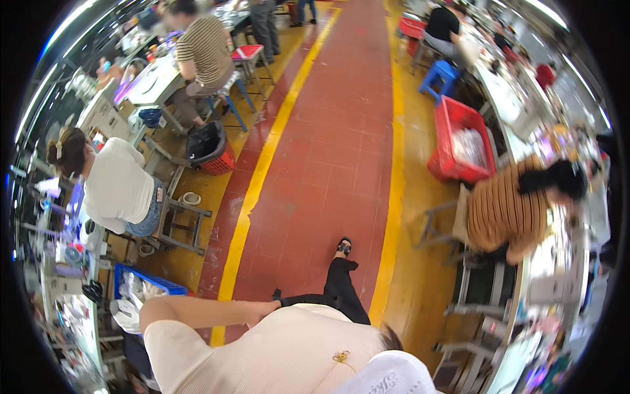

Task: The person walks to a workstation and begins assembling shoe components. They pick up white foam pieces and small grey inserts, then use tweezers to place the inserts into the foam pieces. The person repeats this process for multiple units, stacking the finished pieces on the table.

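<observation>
My left arm is bent, and my left hand rests at my waist beside the dark trousers. Its fingers are hidden behind the light ribbed top, so what they hold, if anything, does not show. My right hand is out of view. At the bottom edge, a rounded white thing with lettering covers part of my body. One foot in a black sandal is stepped forward on the red floor.
Yellow lines border the aisle. People sit at workbenches on both sides. At the left stand a black-lined red basket and a blue crate. At the right are a red bin, a blue stool and metal-legged seats.
</observation>
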